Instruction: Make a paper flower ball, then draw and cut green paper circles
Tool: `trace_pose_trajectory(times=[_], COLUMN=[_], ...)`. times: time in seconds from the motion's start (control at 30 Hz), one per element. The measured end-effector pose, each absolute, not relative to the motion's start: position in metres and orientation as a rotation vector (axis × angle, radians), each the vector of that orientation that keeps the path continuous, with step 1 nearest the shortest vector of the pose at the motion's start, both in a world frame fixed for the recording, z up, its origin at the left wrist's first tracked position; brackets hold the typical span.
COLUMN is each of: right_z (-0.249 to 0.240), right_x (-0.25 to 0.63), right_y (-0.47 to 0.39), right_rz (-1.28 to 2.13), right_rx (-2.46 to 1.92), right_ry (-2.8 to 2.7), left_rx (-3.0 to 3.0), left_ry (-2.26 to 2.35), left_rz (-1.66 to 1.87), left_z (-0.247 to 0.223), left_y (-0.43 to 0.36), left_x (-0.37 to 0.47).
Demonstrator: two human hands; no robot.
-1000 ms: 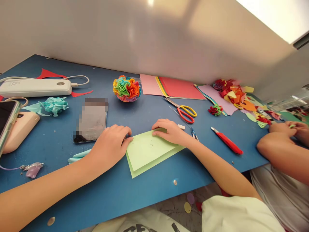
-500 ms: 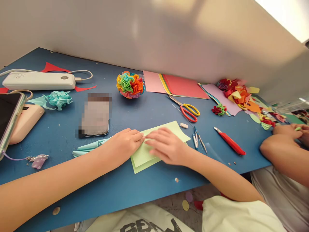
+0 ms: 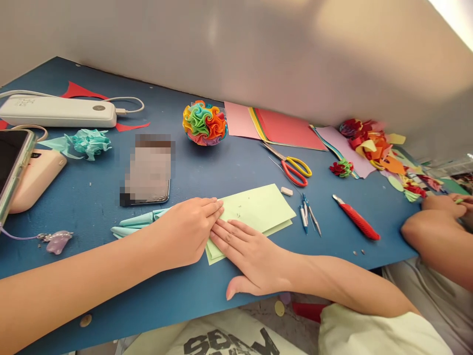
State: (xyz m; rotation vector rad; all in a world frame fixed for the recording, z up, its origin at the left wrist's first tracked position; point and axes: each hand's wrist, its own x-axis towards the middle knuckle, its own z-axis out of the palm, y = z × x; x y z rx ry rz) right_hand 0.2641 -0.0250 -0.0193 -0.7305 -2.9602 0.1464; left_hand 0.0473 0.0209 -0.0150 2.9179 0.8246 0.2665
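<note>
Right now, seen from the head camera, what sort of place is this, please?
Probably a paper-craft workspace: the blue table holds light-green paper, a curled-paper ball and scissors. Whether school, shop or home, I cannot tell.

Below centre, the left hand (image 3: 192,231) and right hand (image 3: 254,259) touch folded green paper (image 3: 262,209) on the blue worktop (image 3: 148,305).

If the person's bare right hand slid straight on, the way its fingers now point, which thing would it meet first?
Most likely the person's bare left hand. The fingers of the right hand lie on the folded, pale green paper, pointing towards the left one; whether they touch is hard to tell.
</note>
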Motion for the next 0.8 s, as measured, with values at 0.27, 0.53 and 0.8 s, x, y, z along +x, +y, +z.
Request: trace_pose_trajectory(times=[0.27,0.53,0.8], right_z=[-0.012,-0.015,-0.019], right_x=[0.259,0.255,0.268], right_y=[-0.049,-0.064,-0.082], right_rz=[0.257,0.159,-0.053], right_rx=[-0.704,-0.788,-0.924], right_ry=[-2.988,-2.940,-2.811], left_rx=[2.938,3.012,3.090], left_ry=[0.870,0.894,0.867], left_rz=[0.265,0.368,0.367], left_z=[-0.009,-0.019,-0.020], left_y=[0.014,0.012,0.015], left_x=[0.049,0.053,0.050])
